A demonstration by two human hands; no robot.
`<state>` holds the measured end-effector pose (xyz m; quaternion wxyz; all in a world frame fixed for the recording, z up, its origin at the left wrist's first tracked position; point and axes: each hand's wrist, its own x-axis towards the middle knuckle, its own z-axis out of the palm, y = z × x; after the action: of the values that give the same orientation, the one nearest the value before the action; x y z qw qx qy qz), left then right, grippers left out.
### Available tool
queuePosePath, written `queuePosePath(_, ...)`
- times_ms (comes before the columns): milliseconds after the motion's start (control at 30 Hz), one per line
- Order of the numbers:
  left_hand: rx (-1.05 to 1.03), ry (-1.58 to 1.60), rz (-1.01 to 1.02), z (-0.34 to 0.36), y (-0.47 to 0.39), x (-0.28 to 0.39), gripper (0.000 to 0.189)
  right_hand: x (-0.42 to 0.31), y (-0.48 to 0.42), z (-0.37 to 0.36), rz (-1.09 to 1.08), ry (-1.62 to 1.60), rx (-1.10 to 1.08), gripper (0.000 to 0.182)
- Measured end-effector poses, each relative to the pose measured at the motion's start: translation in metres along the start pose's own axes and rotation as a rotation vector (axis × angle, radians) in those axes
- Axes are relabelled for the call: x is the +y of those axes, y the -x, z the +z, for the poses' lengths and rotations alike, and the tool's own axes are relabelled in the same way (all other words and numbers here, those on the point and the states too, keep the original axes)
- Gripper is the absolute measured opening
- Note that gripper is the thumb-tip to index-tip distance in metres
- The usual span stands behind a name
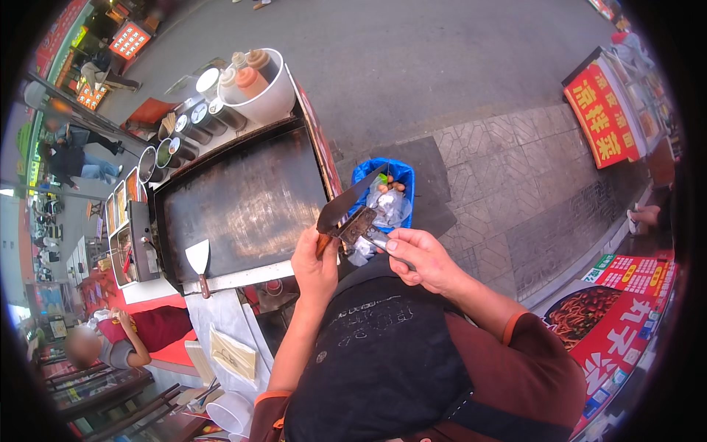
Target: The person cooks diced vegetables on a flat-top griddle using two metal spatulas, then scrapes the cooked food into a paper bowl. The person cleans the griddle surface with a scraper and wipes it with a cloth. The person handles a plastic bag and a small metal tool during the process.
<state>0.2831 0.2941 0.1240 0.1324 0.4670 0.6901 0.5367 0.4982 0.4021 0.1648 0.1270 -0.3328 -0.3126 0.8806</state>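
My left hand (314, 268) grips the wooden handle of a long, dark, flat metal turner (348, 200), whose blade points up and to the right. In my right hand (422, 258) is the dark handle of a scraper (358, 224). The scraper's broad, stained head lies close against the base of the turner's blade; whether they touch is hard to tell. Both tools are held partly over a bin with a blue liner (407, 166), which contains eggshells (391, 185) and crumpled clear plastic. Left of my hands is a flat griddle (243, 193) with dark, scorched edges.
A scraper with a wooden handle (199, 259) rests across the griddle's near edge. Sauce bottles stand in a white tub (276, 99), beside metal canisters (190, 130). Trays of food (121, 201) line the left. A person in a dark red apron (149, 331) stands at lower left.
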Motion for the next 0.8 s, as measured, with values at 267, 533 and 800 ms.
queuePosePath(267,-0.066,-0.018,-0.032,0.001,0.016,-0.008,0.035,0.003,0.003,0.002,0.050,0.003,-0.008,0.024)
queuePosePath(533,-0.084,-0.045,-0.089,0.007,0.012,0.007,0.037,0.020,0.002,0.003,0.030,-0.123,0.001,0.026)
queuePosePath(800,-0.016,0.044,-0.110,0.020,0.007,0.014,0.032,0.007,-0.007,0.017,-0.317,-0.194,0.164,0.025)
